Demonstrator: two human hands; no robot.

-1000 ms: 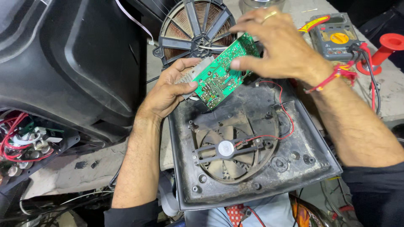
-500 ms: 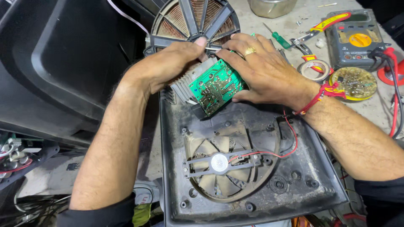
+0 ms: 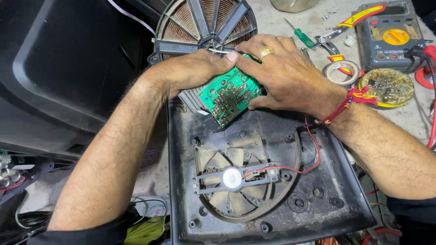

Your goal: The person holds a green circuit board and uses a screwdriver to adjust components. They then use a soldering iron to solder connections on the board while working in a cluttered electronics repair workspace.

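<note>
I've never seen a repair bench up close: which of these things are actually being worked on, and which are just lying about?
In hand:
left hand
right hand
green circuit board
black fan housing
coil disc

Lying about:
multimeter
tape roll
green screwdriver
yellow-rimmed tin

An electronics repair workshop is showing itself here: a grimy, dust-speckled grey desk [image 3: 313, 22] is carrying a grey multimeter with a yellow dial [image 3: 390, 36], a roll of tape [image 3: 340, 72], a green-handled screwdriver [image 3: 302, 36] and yellow-handled pliers [image 3: 354, 22]. An opened black plastic appliance housing with a fan [image 3: 263, 181] and a round copper coil [image 3: 204, 22] are lying dismantled.
</note>
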